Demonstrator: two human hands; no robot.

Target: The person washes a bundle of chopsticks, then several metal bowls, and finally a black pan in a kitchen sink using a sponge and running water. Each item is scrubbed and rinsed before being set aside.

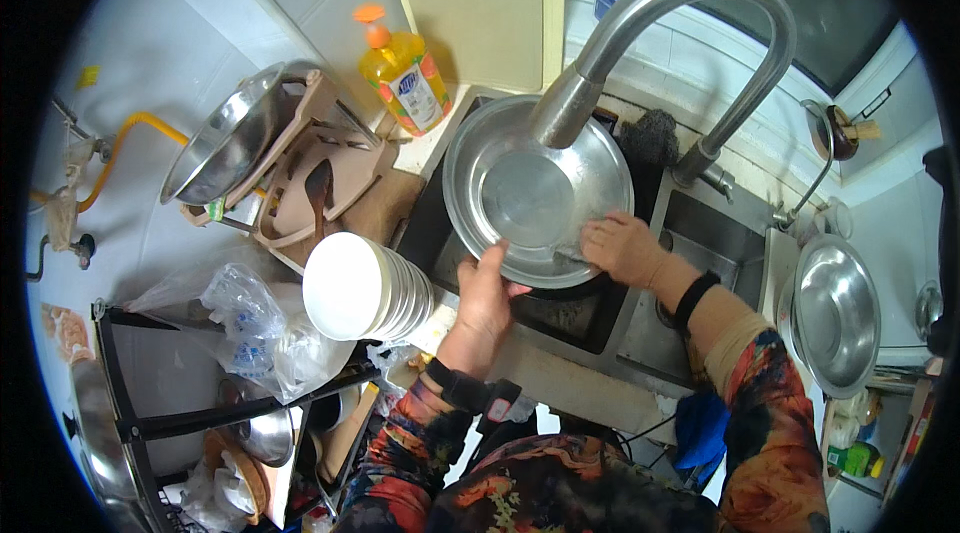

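Over the sink (577, 319) I see a wide stainless steel basin (525, 192), its open side up, below the head of a curved faucet (559, 109). My left hand (486, 293) grips the basin's near left rim, thumb on top. Inside the basin's lower right wall, my right hand (619, 244) presses a pale, thin thing, perhaps a cloth (571, 254), against the metal. Left of my left hand stands a stack of white bowls (349, 285).
A dish rack (330, 150) with a metal bowl (225, 143), a dish soap bottle (405, 75) and a cutting board (472, 8) stand behind and left. A dark scrubber (649, 135) lies by the faucet base (694, 162). More metal basins (836, 315) rest at the right.
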